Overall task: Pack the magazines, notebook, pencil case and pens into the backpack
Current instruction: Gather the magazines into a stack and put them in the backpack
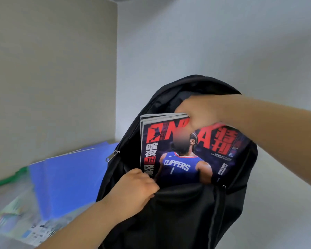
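Observation:
A black backpack (183, 216) stands upright in front of me with its main compartment unzipped. A stack of magazines (183, 159), the front one a basketball issue with red letters and a player in a blue jersey, sticks halfway out of the opening. My right hand (199, 112) grips the top edge of the stack from above. My left hand (136, 187) holds the front edge of the backpack's opening and pulls it toward me. The lower half of the magazines is hidden inside the bag.
A blue folder or notebook (66, 180) lies on the surface to the left of the bag, blurred. A printed sheet (25, 225) lies in front of it. A green strip (7, 178) runs along the left. Walls meet in a corner behind.

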